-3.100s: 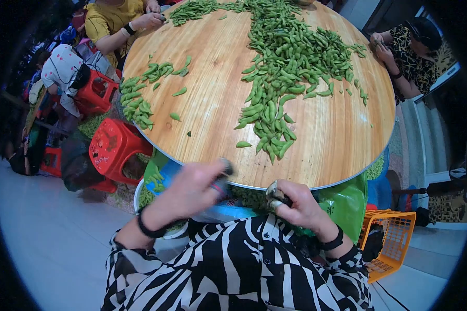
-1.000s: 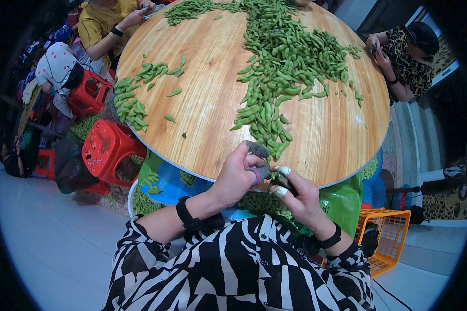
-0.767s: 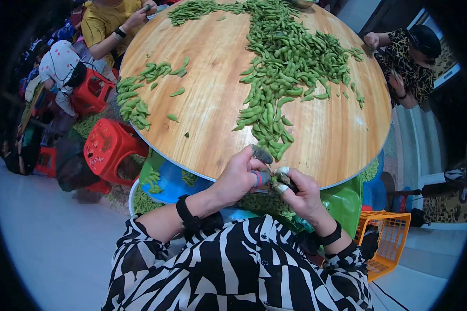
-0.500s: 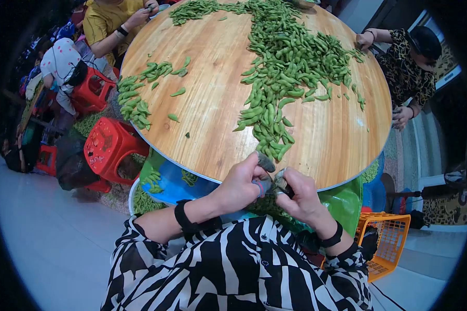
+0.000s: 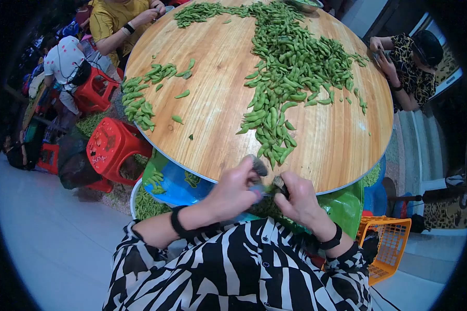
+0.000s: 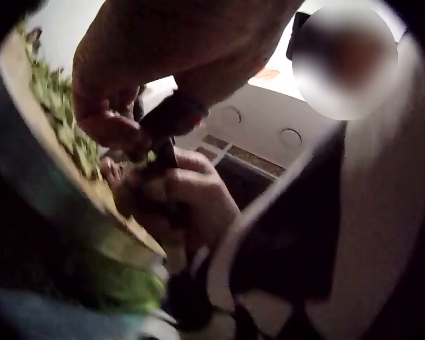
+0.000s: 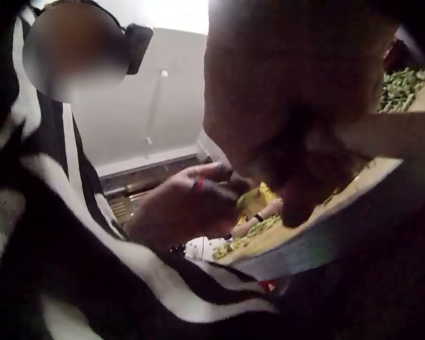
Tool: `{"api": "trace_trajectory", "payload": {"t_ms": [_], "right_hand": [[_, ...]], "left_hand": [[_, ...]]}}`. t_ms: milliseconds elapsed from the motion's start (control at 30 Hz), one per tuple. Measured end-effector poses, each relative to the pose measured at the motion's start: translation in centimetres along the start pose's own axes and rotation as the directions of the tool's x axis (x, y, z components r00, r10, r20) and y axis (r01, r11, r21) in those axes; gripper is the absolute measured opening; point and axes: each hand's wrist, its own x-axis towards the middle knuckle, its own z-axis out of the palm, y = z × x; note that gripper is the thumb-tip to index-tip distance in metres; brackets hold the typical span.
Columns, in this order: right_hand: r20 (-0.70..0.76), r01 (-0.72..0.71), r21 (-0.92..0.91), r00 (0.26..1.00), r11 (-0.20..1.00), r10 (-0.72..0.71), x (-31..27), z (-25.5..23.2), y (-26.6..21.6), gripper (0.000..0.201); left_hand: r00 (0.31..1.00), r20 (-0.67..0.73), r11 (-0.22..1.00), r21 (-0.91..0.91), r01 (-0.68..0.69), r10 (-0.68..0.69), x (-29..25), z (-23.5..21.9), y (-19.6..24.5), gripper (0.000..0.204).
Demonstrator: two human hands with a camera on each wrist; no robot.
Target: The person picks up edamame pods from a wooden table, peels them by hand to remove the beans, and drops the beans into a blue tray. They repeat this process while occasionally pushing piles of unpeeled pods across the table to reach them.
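Over the near table edge, the left hand has its fingers curled, with dark coverings on thumb and finger. A green pod shows at the left hand's fingertips in the right wrist view. Close beside it, the right hand curls round a small dark object, its covered fingertips facing the left hand; the object's shape is unclear. In the left wrist view the hands are close together and dim. Beyond them, a long pile of green pods runs across the round wooden table.
More pods lie at the table's left edge. Below are a blue sheet, a green bag and a tub of beans. A red stool stands left, an orange crate right. People sit around the table.
The left hand has come from the left to beside the right hand and now sits slightly apart from it. The person at right has brought both hands back together.
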Motion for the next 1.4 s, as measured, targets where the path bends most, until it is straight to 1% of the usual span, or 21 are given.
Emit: {"api": "trace_trajectory", "payload": {"t_ms": [33, 67, 100, 133, 167, 233, 267, 300, 367, 400, 467, 600, 700, 767, 800, 867, 900, 967, 1167, 1333, 1400], "right_hand": [[0.1, -0.063, 0.095, 0.994, 0.993, 0.053, -0.3, -0.7, -0.2, 0.02], [0.201, -0.135, 0.183, 0.975, 0.974, 0.098, -0.6, -1.2, -0.1, 0.02], [0.193, -0.135, 0.186, 0.976, 0.973, 0.099, -0.9, -1.4, 0.1, 0.02], [0.272, -0.181, 0.272, 0.957, 0.945, 0.104, -1.4, -1.6, 0.4, 0.021], [0.355, -0.231, 0.352, 0.93, 0.907, 0.098, -1.7, -1.6, 0.4, 0.022], [0.389, -0.284, 0.416, 0.914, 0.864, 0.113, -1.6, -1.6, -0.3, 0.021], [0.421, -0.344, 0.469, 0.897, 0.813, 0.136, -1.5, -1.6, -0.7, 0.021], [0.418, -0.342, 0.468, 0.898, 0.815, 0.138, -1.5, -1.4, -0.8, 0.021], [0.389, -0.387, 0.495, 0.899, 0.778, 0.199, -1.3, -1.3, -0.8, 0.02], [0.391, -0.384, 0.488, 0.899, 0.784, 0.197, -1.3, -1.3, -0.7, 0.02], [0.367, -0.407, 0.674, 0.909, 0.616, 0.199, -1.8, -1.3, -0.6, 0.024], [0.419, -0.479, 0.694, 0.876, 0.537, 0.24, -1.6, -2.4, -0.2, 0.031], [0.321, -0.417, 0.765, 0.908, 0.492, 0.27, -1.2, -2.0, -0.1, 0.035], [0.28, -0.404, 0.772, 0.91, 0.491, 0.307, -0.9, -1.5, 0.1, 0.038], [0.276, -0.403, 0.774, 0.909, 0.489, 0.311, -0.7, -1.4, -0.1, 0.038], [0.275, -0.39, 0.826, 0.909, 0.407, 0.313, -0.2, -1.2, -0.4, 0.039], [0.271, -0.39, 0.827, 0.908, 0.406, 0.319, -0.2, -1.1, -0.4, 0.039], [0.256, -0.35, 0.877, 0.92, 0.328, 0.297, -0.3, -0.7, -0.3, 0.04], [0.302, -0.329, 0.936, 0.932, 0.12, 0.202, -0.2, -0.9, -0.6, 0.044], [0.332, -0.349, 0.934, 0.925, 0.071, 0.184, -0.1, -0.9, -1.2, 0.045], [0.337, -0.355, 0.932, 0.924, 0.078, 0.178, 0.0, -1.0, -1.4, 0.045]], "left_hand": [[0.991, -0.012, 0.904, 0.412, -0.117, 0.133, -0.8, -1.8, 1.2, 0.029], [0.966, 0.035, 0.632, 0.75, -0.195, 0.257, -1.3, -3.7, 1.9, 0.027], [0.897, 0.008, 0.436, 0.872, -0.222, 0.441, -1.1, -5.7, 1.1, 0.025], [0.925, -0.024, 0.216, 0.974, -0.063, 0.38, -1.6, -6.7, 2.6, 0.027], [0.926, -0.028, 0.215, 0.975, -0.057, 0.376, -1.2, -7.3, 2.8, 0.027], [0.872, 0.097, 0.012, 0.993, -0.117, 0.481, -0.3, -8.4, 3.2, 0.028], [0.859, 0.145, 0.162, 0.954, -0.253, 0.491, 0.5, -7.4, 3.3, 0.026], [0.857, 0.147, 0.161, 0.953, -0.256, 0.494, 1.5, -6.3, 2.9, 0.026], [0.876, 0.166, 0.434, 0.817, -0.379, 0.452, 3.9, -4.1, 1.5, 0.024], [0.874, 0.16, 0.436, 0.816, -0.378, 0.458, 5.0, -3.2, 0.8, 0.024], [0.879, 0.189, 0.399, 0.836, -0.378, 0.437, 6.8, -2.0, -0.7, 0.022], [0.875, 0.165, 0.426, 0.823, -0.376, 0.455, 8.1, -1.9, -1.4, 0.019], [0.901, 0.166, 0.399, 0.853, -0.335, 0.402, 7.9, -2.8, -0.7, 0.017], [0.967, 0.096, 0.736, 0.632, -0.242, 0.235, 7.1, -3.0, 0.2, 0.016], [0.967, 0.102, 0.735, 0.632, -0.245, 0.234, 6.6, -2.7, 0.9, 0.016], [0.989, 0.137, 0.994, 0.102, 0.042, -0.056, 5.3, -1.9, 2.0, 0.019], [0.988, 0.144, 0.994, 0.103, 0.042, -0.057, 5.1, -1.7, 1.4, 0.019], [0.972, 0.227, 0.986, -0.163, -0.017, 0.055, 4.7, -1.2, 0.1, 0.018], [0.982, 0.19, 0.985, -0.172, 0.024, 0.009, 4.4, -1.4, -0.2, 0.022], [0.982, 0.177, 0.976, -0.192, 0.104, -0.07, 4.2, -1.9, -0.2, 0.024], [0.98, 0.197, 0.974, -0.224, 0.022, 0.023, 4.1, -2.1, -0.2, 0.022]]}}
